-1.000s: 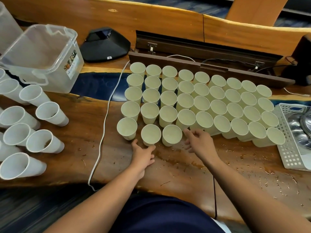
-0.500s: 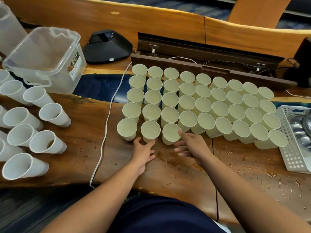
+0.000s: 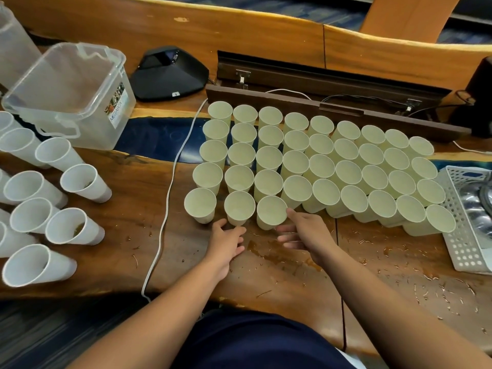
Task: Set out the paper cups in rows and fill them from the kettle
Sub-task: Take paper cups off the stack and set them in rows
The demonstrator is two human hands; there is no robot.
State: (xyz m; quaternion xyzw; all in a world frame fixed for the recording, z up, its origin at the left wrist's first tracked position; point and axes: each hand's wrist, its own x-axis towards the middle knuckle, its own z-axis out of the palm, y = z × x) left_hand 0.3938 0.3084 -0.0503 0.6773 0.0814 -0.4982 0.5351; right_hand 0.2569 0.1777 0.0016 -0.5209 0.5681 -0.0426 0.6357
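The pale yellow paper cups [image 3: 320,166] stood upright and open on the wooden table [image 3: 292,275], packed close in slanted rows. The three cups nearest the edge [image 3: 239,207] stood a little apart from each other. All looked empty.

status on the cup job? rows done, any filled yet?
Done: a block of paper cups stands in rows on the table. In hand: left hand and right hand are at the near-left cups, nudging them into line. Left: filling; the cups look empty, and no kettle is clearly visible.
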